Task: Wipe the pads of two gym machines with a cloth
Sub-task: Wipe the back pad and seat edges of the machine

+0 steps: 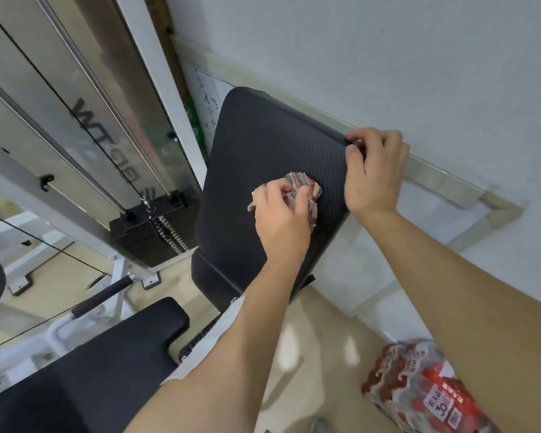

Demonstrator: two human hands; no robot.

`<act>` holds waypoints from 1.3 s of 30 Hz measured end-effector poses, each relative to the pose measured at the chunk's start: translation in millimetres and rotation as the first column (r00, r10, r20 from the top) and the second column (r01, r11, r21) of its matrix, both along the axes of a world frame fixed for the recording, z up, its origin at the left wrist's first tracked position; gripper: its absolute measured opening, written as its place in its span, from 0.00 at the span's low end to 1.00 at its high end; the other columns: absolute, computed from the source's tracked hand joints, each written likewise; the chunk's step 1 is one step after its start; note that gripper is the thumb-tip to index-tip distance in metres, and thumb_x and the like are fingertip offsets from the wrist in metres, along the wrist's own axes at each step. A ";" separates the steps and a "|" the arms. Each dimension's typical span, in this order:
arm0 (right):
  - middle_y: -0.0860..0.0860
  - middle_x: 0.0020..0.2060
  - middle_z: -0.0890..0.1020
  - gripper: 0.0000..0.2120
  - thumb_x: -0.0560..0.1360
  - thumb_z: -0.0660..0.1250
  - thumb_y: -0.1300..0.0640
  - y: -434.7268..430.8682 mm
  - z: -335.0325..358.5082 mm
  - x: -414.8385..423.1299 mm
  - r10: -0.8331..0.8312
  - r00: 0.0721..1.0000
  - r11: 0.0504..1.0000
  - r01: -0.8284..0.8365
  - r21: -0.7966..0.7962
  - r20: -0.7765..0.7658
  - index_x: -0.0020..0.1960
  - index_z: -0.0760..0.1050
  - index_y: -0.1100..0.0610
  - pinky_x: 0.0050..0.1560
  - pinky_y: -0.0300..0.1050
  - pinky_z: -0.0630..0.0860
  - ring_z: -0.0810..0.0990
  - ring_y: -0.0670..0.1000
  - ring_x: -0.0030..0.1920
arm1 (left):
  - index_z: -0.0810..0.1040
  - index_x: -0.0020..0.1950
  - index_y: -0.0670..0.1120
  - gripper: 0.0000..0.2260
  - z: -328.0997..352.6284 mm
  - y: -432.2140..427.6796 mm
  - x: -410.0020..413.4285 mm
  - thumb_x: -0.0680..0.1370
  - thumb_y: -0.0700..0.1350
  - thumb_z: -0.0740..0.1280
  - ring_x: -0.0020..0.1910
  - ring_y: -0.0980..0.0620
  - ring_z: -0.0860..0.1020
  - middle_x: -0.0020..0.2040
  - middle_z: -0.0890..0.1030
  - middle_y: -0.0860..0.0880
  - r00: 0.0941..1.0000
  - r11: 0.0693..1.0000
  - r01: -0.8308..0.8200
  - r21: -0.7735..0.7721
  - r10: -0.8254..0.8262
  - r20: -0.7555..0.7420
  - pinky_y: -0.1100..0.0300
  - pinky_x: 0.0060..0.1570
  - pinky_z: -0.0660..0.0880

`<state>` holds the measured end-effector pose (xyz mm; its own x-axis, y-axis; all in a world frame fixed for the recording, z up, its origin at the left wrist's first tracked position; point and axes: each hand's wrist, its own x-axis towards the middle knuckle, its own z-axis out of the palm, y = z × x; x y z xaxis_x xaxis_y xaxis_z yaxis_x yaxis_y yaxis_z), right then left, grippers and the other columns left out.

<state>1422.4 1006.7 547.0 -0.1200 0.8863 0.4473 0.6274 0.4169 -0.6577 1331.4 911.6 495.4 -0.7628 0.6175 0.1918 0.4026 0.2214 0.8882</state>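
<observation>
Pressing a crumpled multicoloured woven cloth (300,190) against the black ribbed-vinyl back pad (263,170) of the gym machine, near the pad's middle, slightly toward its right edge. Gripping the cloth with the left hand (278,214), fingers curled closed over the bunched fabric, thumb pinching from the right side. Bracing the pad with the right hand (377,170) at the upper right corner, fingers wrapped shut around the pad's edge, thumb lying on the front face. Both forearms extending bare from the lower edge of the view.

Lying below and to the left: a second black vinyl seat pad (107,364), not being touched. Standing to the left of the back pad: a black weight stack (150,232) inside a white steel frame (156,73). Resting on the beige tiled floor (313,332) at lower right: a plastic-wrapped pack with red labels (425,392), partly hidden by the right forearm.
</observation>
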 end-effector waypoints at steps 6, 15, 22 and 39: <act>0.57 0.55 0.73 0.15 0.80 0.56 0.54 -1.4 -21.7 7.5 0.040 0.994 0.994 -0.030 0.101 -0.101 0.58 0.78 0.57 0.60 0.43 0.66 0.71 0.57 0.56 | 0.78 0.54 0.46 0.11 -5.6 -4.1 9.1 0.79 0.52 0.67 0.53 0.52 0.72 0.54 0.75 0.49 0.916 0.969 0.246 0.022 -0.225 -0.333 0.62 0.54 0.68; 0.61 0.62 0.70 0.23 0.79 0.57 0.52 -26.2 -35.0 -9.2 -0.134 0.973 0.990 0.139 0.013 -0.187 0.70 0.68 0.63 0.65 0.48 0.67 0.71 0.60 0.62 | 0.69 0.48 0.48 0.08 -58.8 -43.3 -6.3 0.82 0.51 0.61 0.48 0.47 0.73 0.50 0.71 0.51 0.999 0.971 0.044 -0.236 -0.048 -0.012 0.44 0.51 0.74; 0.56 0.55 0.77 0.13 0.77 0.59 0.54 -13.7 3.8 -19.3 -0.220 0.975 0.959 0.224 0.173 -0.042 0.54 0.79 0.57 0.54 0.50 0.68 0.74 0.57 0.54 | 0.77 0.51 0.40 0.10 30.1 32.7 -14.3 0.81 0.47 0.64 0.43 0.45 0.75 0.47 0.76 0.43 0.852 0.949 0.300 0.099 -0.220 -0.474 0.52 0.44 0.74; 0.57 0.56 0.75 0.15 0.82 0.54 0.52 21.9 43.3 -88.7 -0.011 0.796 0.989 -0.080 0.124 0.605 0.63 0.71 0.56 0.46 0.53 0.68 0.74 0.59 0.54 | 0.74 0.56 0.48 0.07 63.1 68.8 -109.0 0.81 0.49 0.63 0.51 0.46 0.76 0.57 0.75 0.48 0.956 0.980 0.197 -0.036 -0.200 -0.213 0.51 0.49 0.73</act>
<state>1333.7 1028.6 590.4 -0.4347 0.8123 0.3888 0.8606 0.5019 -0.0864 1222.4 980.3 558.5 -0.5665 0.7561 0.3277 0.6205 0.1298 0.7734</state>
